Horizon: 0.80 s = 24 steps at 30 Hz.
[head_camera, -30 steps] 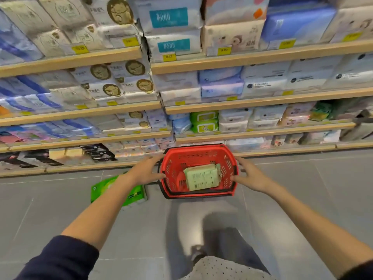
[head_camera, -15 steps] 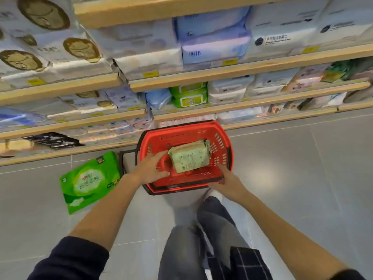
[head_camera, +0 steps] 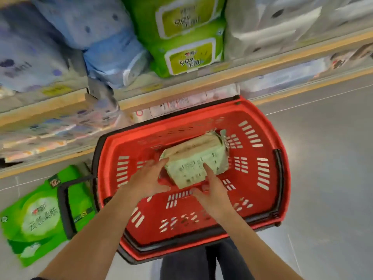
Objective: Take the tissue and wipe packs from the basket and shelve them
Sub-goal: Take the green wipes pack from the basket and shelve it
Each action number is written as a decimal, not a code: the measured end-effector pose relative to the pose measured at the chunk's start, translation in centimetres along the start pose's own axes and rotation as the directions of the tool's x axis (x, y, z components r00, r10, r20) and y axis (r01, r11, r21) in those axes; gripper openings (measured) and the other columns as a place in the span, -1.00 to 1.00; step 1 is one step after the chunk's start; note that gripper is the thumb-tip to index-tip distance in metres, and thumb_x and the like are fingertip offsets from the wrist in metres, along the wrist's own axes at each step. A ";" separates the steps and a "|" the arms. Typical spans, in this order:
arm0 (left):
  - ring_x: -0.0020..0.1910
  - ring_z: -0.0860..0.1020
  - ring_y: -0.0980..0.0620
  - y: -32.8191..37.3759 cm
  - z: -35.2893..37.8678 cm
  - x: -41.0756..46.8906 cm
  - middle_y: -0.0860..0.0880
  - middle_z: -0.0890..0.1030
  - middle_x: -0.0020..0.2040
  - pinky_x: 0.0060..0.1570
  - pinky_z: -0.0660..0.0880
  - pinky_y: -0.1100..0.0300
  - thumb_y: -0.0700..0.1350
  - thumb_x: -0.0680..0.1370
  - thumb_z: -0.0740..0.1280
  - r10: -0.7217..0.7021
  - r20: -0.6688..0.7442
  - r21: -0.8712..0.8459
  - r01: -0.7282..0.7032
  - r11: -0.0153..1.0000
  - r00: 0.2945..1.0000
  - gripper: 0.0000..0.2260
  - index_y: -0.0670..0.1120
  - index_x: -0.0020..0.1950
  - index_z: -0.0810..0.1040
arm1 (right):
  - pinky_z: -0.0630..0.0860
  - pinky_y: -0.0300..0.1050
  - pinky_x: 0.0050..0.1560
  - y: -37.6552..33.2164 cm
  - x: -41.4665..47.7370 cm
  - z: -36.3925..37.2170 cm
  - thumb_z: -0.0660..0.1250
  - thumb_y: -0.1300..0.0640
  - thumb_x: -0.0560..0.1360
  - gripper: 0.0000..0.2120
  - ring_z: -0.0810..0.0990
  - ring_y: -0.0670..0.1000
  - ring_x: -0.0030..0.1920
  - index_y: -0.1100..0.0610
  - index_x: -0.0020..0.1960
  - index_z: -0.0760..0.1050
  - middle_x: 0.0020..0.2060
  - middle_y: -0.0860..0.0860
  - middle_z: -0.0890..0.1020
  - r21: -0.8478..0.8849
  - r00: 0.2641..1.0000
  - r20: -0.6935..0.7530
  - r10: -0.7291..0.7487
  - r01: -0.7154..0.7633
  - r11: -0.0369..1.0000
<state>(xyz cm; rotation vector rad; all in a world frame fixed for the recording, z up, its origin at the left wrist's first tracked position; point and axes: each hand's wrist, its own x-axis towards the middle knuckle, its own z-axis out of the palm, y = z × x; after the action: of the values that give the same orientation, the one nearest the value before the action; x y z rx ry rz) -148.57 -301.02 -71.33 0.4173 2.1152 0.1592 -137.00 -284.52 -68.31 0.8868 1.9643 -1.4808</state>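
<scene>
A red plastic basket (head_camera: 268, 178) stands on the grey floor in front of the shelves. Inside it lies one pale green wipe pack (head_camera: 193, 160), tilted. My left hand (head_camera: 146, 181) reaches into the basket with fingers spread, its fingertips touching the pack's left edge. My right hand (head_camera: 213, 190) is also inside the basket, fingers straight, the index finger lying on the pack's near face. Neither hand grips the pack.
A large bright green tissue pack (head_camera: 34, 215) lies on the floor left of the basket, under its black handle (head_camera: 65, 209). Green wipe packs (head_camera: 187, 35), blue packs (head_camera: 113, 51) and white packs (head_camera: 268, 25) fill the low shelf (head_camera: 222, 77) just beyond the basket.
My view has dropped much closer to the basket. Both hands moved off the basket's rim and into it, onto the pale green pack.
</scene>
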 end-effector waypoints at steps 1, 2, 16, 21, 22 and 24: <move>0.42 0.24 -0.14 -0.6 0.7 1.8 -0.17 0.23 0.44 0.32 0.30 0.02 0.08 0.34 0.46 0.002 0.014 0.015 -0.002 1.000 1.000 -0.15 0.10 0.50 0.05 | 0.42 -0.07 0.20 0.8 1.6 0.7 0.33 0.15 0.44 -0.28 0.44 0.02 0.18 0.02 0.48 0.05 0.22 0.07 0.42 0.019 1.000 -0.023 0.002 -0.002 1.000; 0.44 0.21 -0.14 -1.2 1.3 3.6 -0.17 0.18 0.46 0.34 0.27 0.03 0.09 0.34 0.46 0.004 0.025 0.023 -0.004 1.000 1.000 -0.14 0.11 0.50 0.03 | 0.43 -0.03 0.21 1.5 3.0 1.5 0.34 0.16 0.43 -0.28 0.45 0.03 0.18 0.01 0.48 0.06 0.24 0.07 0.41 0.048 0.999 -0.044 0.011 -0.009 0.999; 0.45 0.11 -0.07 -4.3 6.1 16.4 0.01 0.12 0.45 0.38 0.22 -0.02 0.24 0.04 0.49 0.096 0.074 0.066 -0.101 0.993 0.993 0.14 0.38 0.40 -0.20 | 0.34 -0.23 0.11 6.7 10.8 4.7 0.35 0.19 0.43 -0.20 0.34 -0.06 0.26 -0.28 0.41 -0.04 0.35 0.01 0.20 0.213 0.990 -0.139 0.008 0.022 0.977; 0.23 0.22 -0.02 -2.9 7.1 14.4 0.01 0.22 0.26 0.30 0.27 0.02 0.17 0.15 0.51 0.159 -0.064 0.088 -0.153 0.984 0.985 0.07 0.29 0.46 -0.12 | 0.31 -0.29 0.01 5.9 11.2 4.3 0.38 0.15 0.40 -0.15 0.27 -0.10 0.16 -0.30 0.43 -0.08 0.39 0.02 0.16 0.340 0.980 -0.165 0.114 -0.052 0.939; 0.22 0.21 -0.02 -2.5 7.5 13.6 0.00 0.21 0.26 0.29 0.28 0.01 0.18 0.16 0.50 0.175 -0.094 0.100 -0.165 0.981 0.980 0.06 0.27 0.47 -0.12 | 0.29 -0.26 0.03 5.6 11.2 4.4 0.39 0.13 0.39 -0.12 0.25 -0.09 0.16 -0.27 0.44 -0.11 0.40 0.04 0.13 0.360 0.973 -0.166 0.157 -0.088 0.929; 0.24 0.19 -0.03 -1.5 8.6 11.9 -0.04 0.20 0.28 0.23 0.36 0.02 0.16 0.20 0.50 0.186 -0.145 0.109 -0.171 0.979 0.972 0.04 0.23 0.48 -0.11 | 0.29 -0.15 0.10 5.2 11.2 4.6 0.42 0.09 0.37 -0.07 0.29 0.03 0.23 -0.26 0.45 -0.17 0.42 0.08 0.09 0.404 0.952 -0.171 0.255 -0.169 0.899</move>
<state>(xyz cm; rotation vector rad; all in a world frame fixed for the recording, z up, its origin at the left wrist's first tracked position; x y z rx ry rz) -147.67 -298.64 -85.93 0.6724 2.2426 0.2001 -140.22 -285.84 -80.98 1.4452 1.6725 -1.7272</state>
